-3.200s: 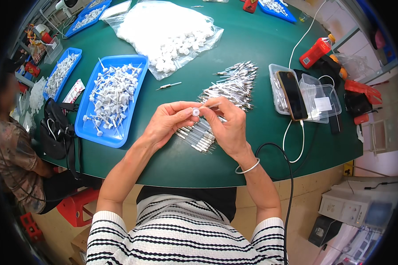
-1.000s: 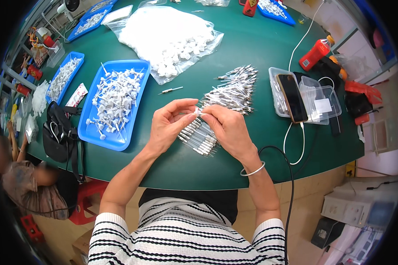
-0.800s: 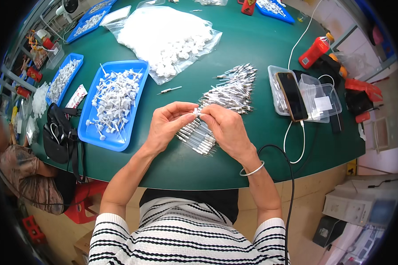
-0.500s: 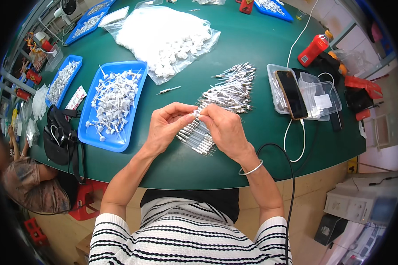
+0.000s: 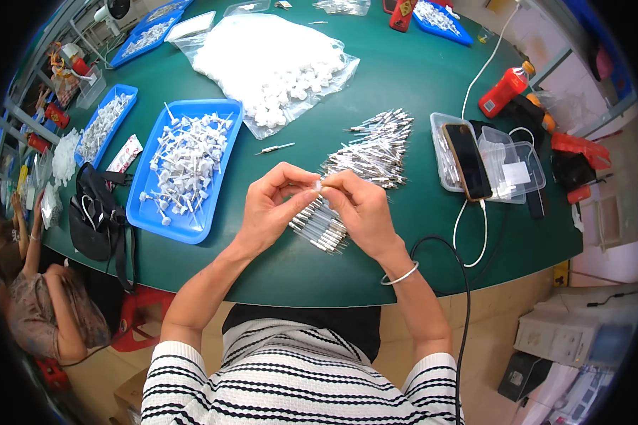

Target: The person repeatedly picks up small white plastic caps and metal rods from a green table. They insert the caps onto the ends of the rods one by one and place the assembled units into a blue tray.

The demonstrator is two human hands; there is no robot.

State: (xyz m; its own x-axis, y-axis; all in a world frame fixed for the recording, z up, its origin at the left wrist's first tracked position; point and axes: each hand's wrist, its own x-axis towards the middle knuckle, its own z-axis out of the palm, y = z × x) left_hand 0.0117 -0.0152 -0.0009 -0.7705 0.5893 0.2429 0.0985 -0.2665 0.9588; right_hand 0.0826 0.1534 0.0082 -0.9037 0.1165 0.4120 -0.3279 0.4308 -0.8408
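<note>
In front of me my left hand and my right hand meet, fingertips pinched together around a small white plastic piece. Most of that piece is hidden by the fingers. Below the hands lies a row of thin rods with metal ends, and beyond them spreads a larger heap of similar rods. One loose rod rests apart, left of the heap. Farther off, a clear bag spills small white caps. To the left, a blue tray holds many white-headed pins.
A phone lies across clear plastic boxes on the right, near a red bottle. A black cable passes my right forearm. A black bag sits at the left edge, where another person is seated.
Both hands stay pinched together at the white piece, with slight finger movement. The whole view has shifted a little. At the left, the other person's arms have moved.
</note>
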